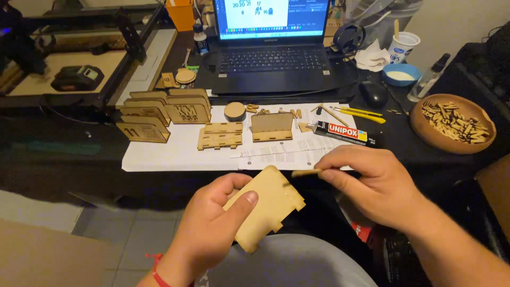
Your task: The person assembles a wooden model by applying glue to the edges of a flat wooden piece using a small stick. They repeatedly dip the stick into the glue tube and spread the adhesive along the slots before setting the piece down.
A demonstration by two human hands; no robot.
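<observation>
One wooden panel (268, 204), diagonally tilted.

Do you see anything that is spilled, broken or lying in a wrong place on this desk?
Nothing is clearly spilled or broken. The glue tube lies slanted across the paper sheets. The left hand holds a wooden panel; the right hand pinches a small stick.
</observation>
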